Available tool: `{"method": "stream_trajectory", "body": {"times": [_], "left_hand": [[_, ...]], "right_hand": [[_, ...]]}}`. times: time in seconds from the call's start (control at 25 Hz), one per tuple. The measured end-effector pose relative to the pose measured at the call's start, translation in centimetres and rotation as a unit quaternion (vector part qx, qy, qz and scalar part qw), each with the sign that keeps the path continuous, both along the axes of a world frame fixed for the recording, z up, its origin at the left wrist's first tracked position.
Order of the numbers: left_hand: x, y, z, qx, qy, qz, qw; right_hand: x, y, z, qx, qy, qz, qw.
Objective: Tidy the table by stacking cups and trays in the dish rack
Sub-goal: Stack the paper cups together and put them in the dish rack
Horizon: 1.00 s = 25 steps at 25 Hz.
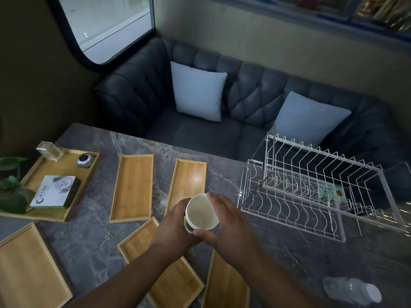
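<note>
Over the middle of the grey marble table (84, 241) I hold a stack of white paper cups (201, 213), mouth tilted toward me. My left hand (175, 227) grips the stack from the left and below. My right hand (224, 221) wraps it from the right, thumb under the rim. Several bamboo trays lie flat around: one upright rectangle (133, 187), another beside it (189, 181), an angled one (169, 276) under my left forearm, one at the bottom (224, 287) and one at the lower left (26, 270). The white wire dish rack (311, 190) stands to the right, holding no cups or trays.
A larger bamboo tray (55, 178) at the left carries a box, a small round device and a clear block, beside plant leaves (11, 192). A clear plastic bottle (353, 290) lies at the lower right. A dark sofa (244, 103) with two pale cushions runs behind the table.
</note>
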State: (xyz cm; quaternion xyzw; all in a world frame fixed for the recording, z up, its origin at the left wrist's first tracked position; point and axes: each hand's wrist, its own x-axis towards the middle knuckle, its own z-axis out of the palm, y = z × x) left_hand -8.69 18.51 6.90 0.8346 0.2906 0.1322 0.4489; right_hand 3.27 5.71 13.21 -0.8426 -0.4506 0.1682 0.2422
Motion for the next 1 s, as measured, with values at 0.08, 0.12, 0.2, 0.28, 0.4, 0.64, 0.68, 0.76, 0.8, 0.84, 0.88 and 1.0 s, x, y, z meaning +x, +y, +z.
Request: {"method": "stream_trajectory", "body": {"times": [0.08,0.12,0.2,0.28,0.4,0.64,0.68,0.76,0.8,0.84,0.88,1.0], "left_hand": [[-0.2,0.6,-0.1,0.008,0.014,-0.011,1.000],[-0.4,1.0,-0.3,0.010,0.021,-0.017,1.000],[-0.8,1.6,-1.0,0.008,0.030,-0.027,0.999],[-1.1,2.1,-1.2,0.001,0.023,-0.032,0.999],[-0.9,2.5,-0.4,-0.021,-0.013,-0.032,0.999],[2.4,1.9,6.3,0.003,-0.096,-0.048,0.994],[3.2,1.5,7.7,0.008,-0.108,-0.052,0.993],[5.0,0.5,10.3,0.018,-0.129,-0.060,0.990],[5.9,0.0,11.3,0.018,-0.135,-0.063,0.989],[6.8,-0.5,12.0,0.017,-0.136,-0.070,0.988],[7.7,-0.8,12.4,0.018,-0.131,-0.081,0.988],[9.9,-1.8,11.9,0.044,-0.093,-0.096,0.990]], "right_hand": [[-0.4,0.4,-0.5,0.003,0.024,-0.015,1.000],[-0.6,0.6,-0.7,0.003,0.036,-0.024,0.999],[-1.2,1.2,-0.9,-0.005,0.054,-0.040,0.998],[-1.7,1.7,-0.7,-0.001,0.060,-0.055,0.997],[-1.7,2.2,0.8,0.042,0.064,-0.087,0.993],[1.4,-0.1,6.1,0.174,0.158,-0.151,0.960],[2.2,-0.7,7.0,0.200,0.186,-0.148,0.951],[3.9,-2.2,8.9,0.230,0.206,-0.143,0.940],[4.6,-2.8,9.8,0.237,0.199,-0.143,0.940],[5.4,-3.5,10.7,0.245,0.183,-0.145,0.941],[6.3,-4.2,11.5,0.252,0.167,-0.151,0.941],[9.0,-6.4,13.7,0.280,0.151,-0.178,0.931]]}}
